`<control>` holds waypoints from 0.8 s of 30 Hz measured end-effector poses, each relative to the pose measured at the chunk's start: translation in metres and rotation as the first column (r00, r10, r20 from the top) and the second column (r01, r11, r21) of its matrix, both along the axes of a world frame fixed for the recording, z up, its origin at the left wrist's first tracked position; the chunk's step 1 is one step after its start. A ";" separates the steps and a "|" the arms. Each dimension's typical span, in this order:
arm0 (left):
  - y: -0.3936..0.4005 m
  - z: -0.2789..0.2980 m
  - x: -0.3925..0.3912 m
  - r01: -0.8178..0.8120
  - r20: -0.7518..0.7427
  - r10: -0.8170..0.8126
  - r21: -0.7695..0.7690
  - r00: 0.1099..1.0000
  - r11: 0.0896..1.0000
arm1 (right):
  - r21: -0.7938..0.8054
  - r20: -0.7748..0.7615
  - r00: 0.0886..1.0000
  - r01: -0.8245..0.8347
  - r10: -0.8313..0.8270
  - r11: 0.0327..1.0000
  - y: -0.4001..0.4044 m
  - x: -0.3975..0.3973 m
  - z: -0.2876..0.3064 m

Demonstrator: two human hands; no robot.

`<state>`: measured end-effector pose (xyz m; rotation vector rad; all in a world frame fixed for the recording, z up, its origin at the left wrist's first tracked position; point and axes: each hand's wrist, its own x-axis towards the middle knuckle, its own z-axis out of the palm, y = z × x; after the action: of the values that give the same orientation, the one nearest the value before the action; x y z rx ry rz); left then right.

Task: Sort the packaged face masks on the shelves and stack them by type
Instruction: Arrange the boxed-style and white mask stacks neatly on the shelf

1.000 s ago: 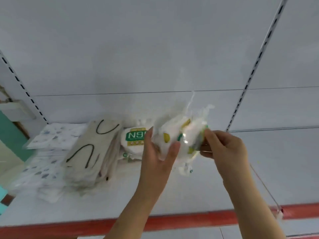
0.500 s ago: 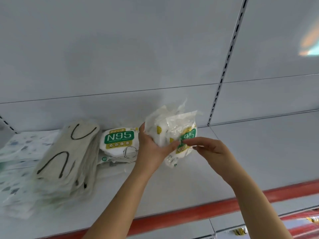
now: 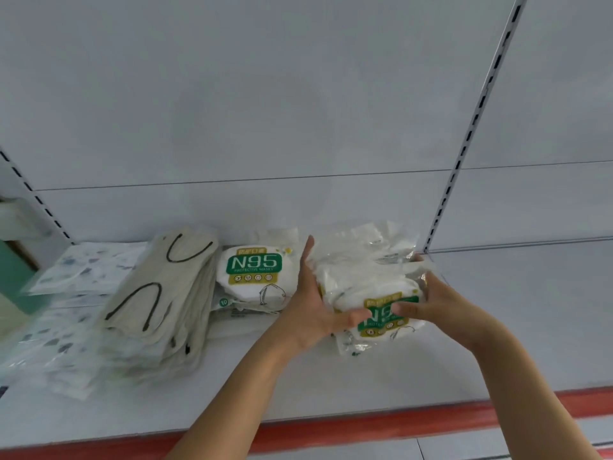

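Several clear packs of white N95 masks (image 3: 365,277) with green and yellow labels form a bundle between my hands, right of centre on the white shelf (image 3: 298,386). The bundle's lower edge looks to be touching the shelf. My left hand (image 3: 315,307) holds its left side, fingers upright and thumb across the front. My right hand (image 3: 438,303) grips its right side, thumb on the label. Just to the left lies another stack of N95 packs (image 3: 255,273). Further left are a leaning pile of beige masks with black ear loops (image 3: 166,293) and patterned flat packs (image 3: 76,270).
The shelf has a red front edge (image 3: 365,423) and a grey back panel. A slotted upright (image 3: 464,144) runs up the panel right of the bundle, with bare shelf beyond it. A teal object (image 3: 13,273) shows at the far left.
The bundle has come down from in front of the back panel to the shelf surface, right of the lying N95 stack. Both hands still hold it.
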<state>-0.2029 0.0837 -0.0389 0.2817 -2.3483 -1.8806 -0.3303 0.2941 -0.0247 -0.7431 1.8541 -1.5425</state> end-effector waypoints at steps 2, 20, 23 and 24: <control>0.005 0.002 0.000 -0.016 -0.017 0.015 -0.041 1.000 0.999 | 0.028 -0.038 0.999 0.004 -0.003 1.000 -0.005 0.001 -0.003; -0.069 -0.006 0.036 -0.243 -0.111 0.363 -0.907 0.925 0.344 | -0.192 0.218 0.934 0.325 -0.282 0.926 -0.025 0.002 -0.006; -0.073 -0.008 0.033 -0.423 -0.282 0.337 -0.764 0.898 0.487 | -0.160 0.268 0.915 0.350 -0.301 0.923 -0.025 0.004 -0.008; -0.069 -0.005 0.034 -0.488 -0.337 0.357 -0.669 0.871 0.560 | -0.141 0.272 0.909 0.362 -0.316 0.921 -0.026 0.005 -0.007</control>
<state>-0.1693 0.0145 -0.0437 0.5128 -2.3993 -0.6024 -0.3252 0.2685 -0.0316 -0.2938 1.7316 -1.9560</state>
